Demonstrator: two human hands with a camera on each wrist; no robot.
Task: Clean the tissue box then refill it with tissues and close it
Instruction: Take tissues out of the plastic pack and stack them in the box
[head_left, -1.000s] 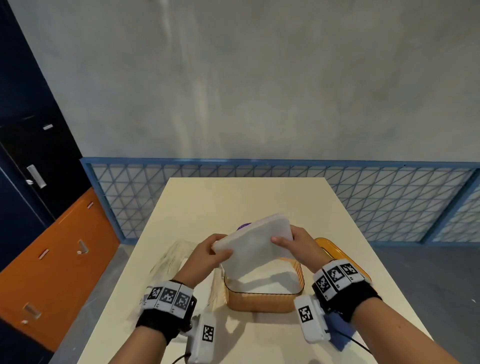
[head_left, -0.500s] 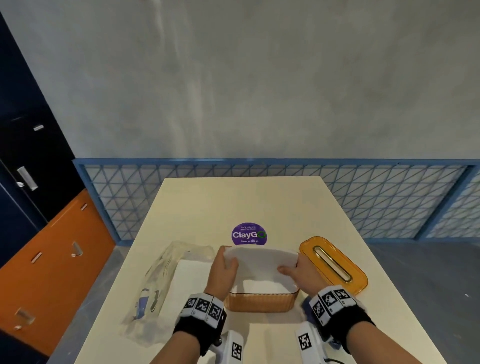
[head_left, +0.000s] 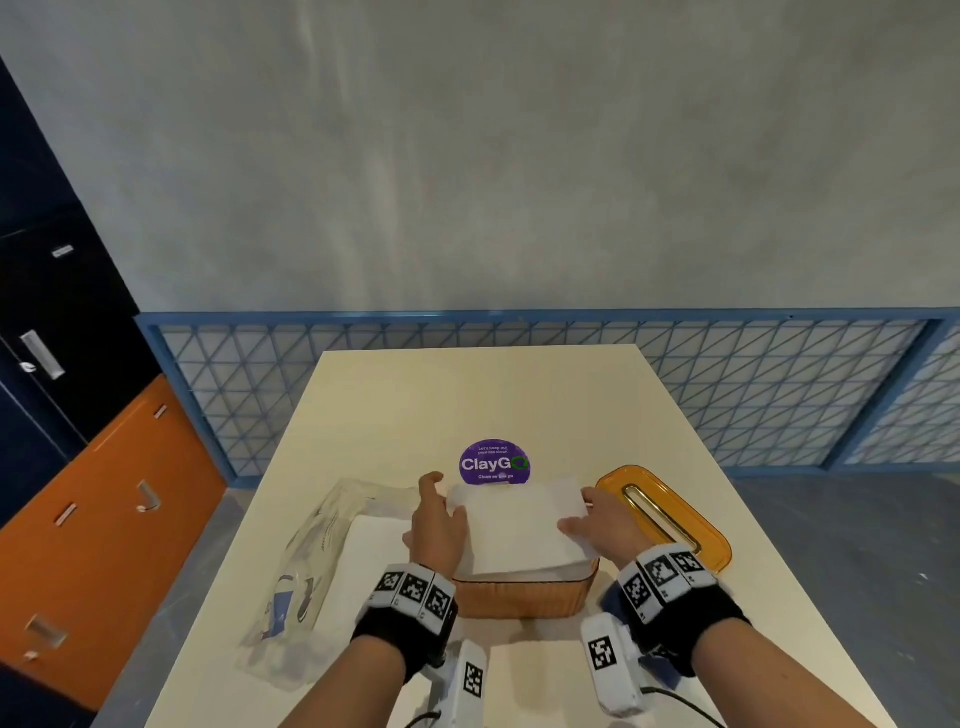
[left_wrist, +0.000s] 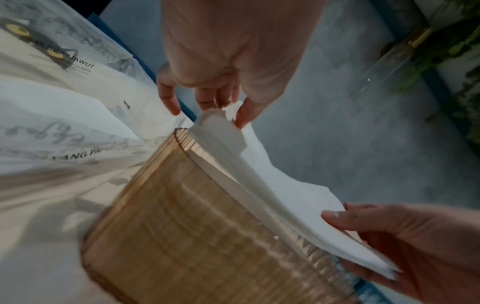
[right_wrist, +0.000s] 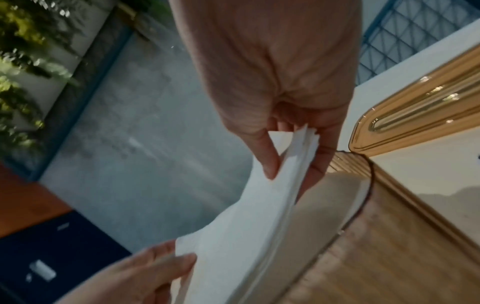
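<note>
A ribbed amber tissue box (head_left: 524, 595) stands open on the cream table, near its front. A white stack of tissues (head_left: 519, 527) lies across the box's mouth, its edges overhanging the rim. My left hand (head_left: 441, 512) pinches the stack's left far corner, thumb against fingers, as the left wrist view shows (left_wrist: 226, 112). My right hand (head_left: 589, 525) grips the right edge, thumb on top and fingers beneath (right_wrist: 293, 164). The box's amber lid (head_left: 665, 514) with its slot lies flat to the right of the box. The inside of the box is hidden.
A crumpled clear tissue wrapper (head_left: 317, 556) and loose white tissues (head_left: 376, 540) lie left of the box. A purple round sticker (head_left: 493, 462) sits behind it. A blue cloth (head_left: 610, 597) shows under my right wrist. The table's edges run close on both sides.
The tissue stack came down from a tilted hold above the box onto its mouth. Both hands dropped with it and keep their hold.
</note>
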